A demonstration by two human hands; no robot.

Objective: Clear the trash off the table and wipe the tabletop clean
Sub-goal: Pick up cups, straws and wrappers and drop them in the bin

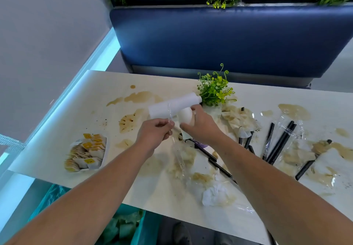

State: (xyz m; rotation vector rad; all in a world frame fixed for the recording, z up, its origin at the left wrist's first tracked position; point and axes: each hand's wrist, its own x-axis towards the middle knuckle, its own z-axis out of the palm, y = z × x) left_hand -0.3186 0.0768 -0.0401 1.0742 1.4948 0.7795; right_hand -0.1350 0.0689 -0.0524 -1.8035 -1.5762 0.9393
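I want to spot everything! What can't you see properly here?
Head view:
- Writing on the sachets: too small to read.
- White thing in the right hand: fingers cover its lower part.
- Purple label: mostly under that wrist.
- Teal bin bag: partly behind the left arm, cut by the bottom edge.

Reaches forward and inward with both forearms, bare from elbow to wrist, left entering from lower left, right from lower right; holds both hands raised and close together at centre; pinches a film [177, 153] in the left hand [155, 132], fingers curled, knuckles up, wrist straight; grips a white object [185, 115] in the right hand [201, 127], back of hand toward the camera, fingers wrapped over it, wrist slightly bent; cannot confirm any contact between the two hands.
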